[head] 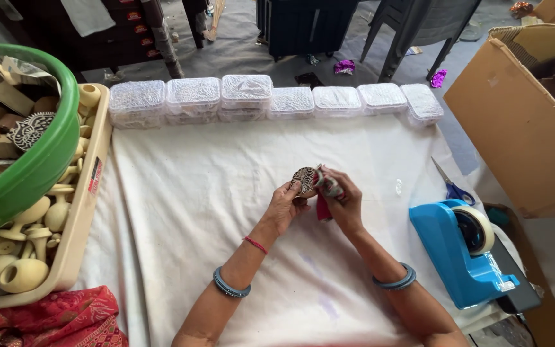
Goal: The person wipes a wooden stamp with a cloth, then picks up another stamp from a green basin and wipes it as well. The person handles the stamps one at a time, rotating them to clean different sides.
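Note:
My left hand (pixel 286 204) holds a small round carved wooden block (pixel 304 180) upright above the white cloth (pixel 194 212), its patterned face turned toward me. My right hand (pixel 343 199) grips a red-handled brush (pixel 324 196) and presses its pale bristle end against the block's right edge. Both hands meet at the middle of the table. Blue bangles circle both forearms, and a red thread sits on the left wrist.
A row of clear lidded plastic boxes (pixel 245 96) lines the cloth's far edge. A green tub (pixel 40 160) of carved blocks and a beige tray (pixel 81 231) of wooden knobs stand left. A blue tape dispenser (pixel 467 250), scissors (pixel 452 187) and a cardboard box (pixel 515 122) lie right.

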